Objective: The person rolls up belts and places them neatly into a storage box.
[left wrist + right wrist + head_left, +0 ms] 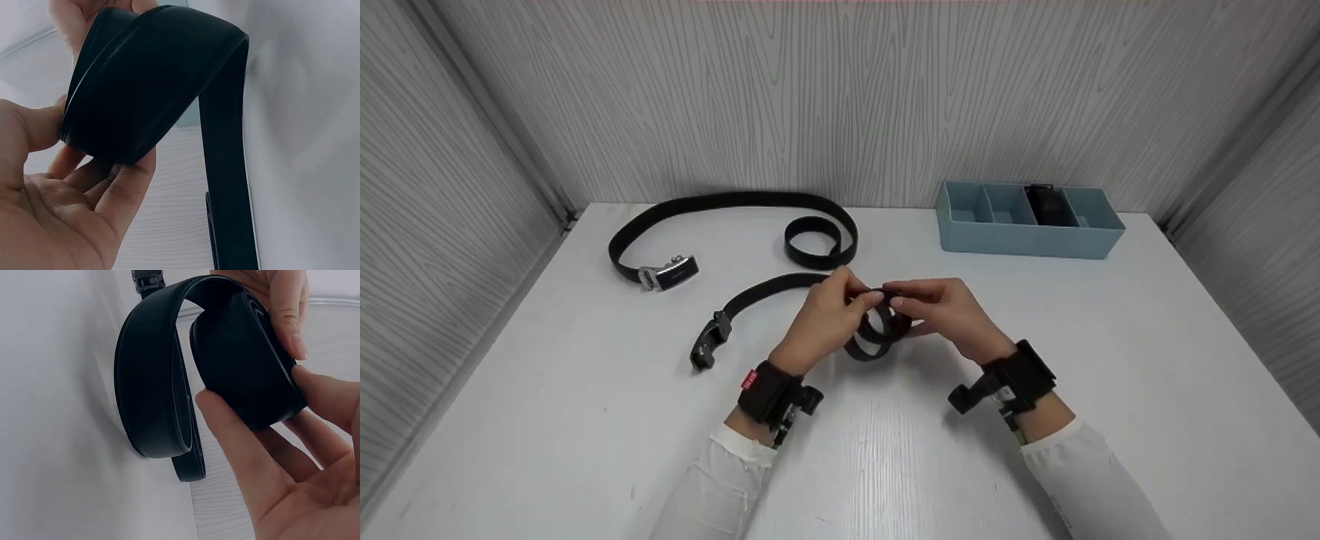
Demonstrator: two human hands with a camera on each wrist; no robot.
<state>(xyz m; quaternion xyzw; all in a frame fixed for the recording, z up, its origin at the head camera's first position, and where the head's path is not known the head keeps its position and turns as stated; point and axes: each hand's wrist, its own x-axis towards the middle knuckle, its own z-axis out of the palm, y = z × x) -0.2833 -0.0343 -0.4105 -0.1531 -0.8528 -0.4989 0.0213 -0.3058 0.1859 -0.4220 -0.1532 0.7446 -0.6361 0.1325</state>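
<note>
Both hands hold the coiled end of a black belt [896, 328] above the middle of the table. My left hand [826, 319] pinches the coil from the left, and my right hand [952, 311] pinches it from the right. In the left wrist view, thumb and fingers of the left hand [73, 208] grip the coil's edges. The right wrist view shows the right hand [304, 467] with its thumb on one edge and fingers beneath the coil. A loose loop hangs under it. The belt's uncoiled part runs left to a dark buckle [710, 341] on the table.
Behind lies a second black belt [742, 199], partly curled at its right end, with a silver and black buckle [669, 273] at the left. At the back right stands a blue divided box [1027, 240]; one compartment holds a rolled black belt [1048, 206]. Grey panels enclose the white table [1147, 360].
</note>
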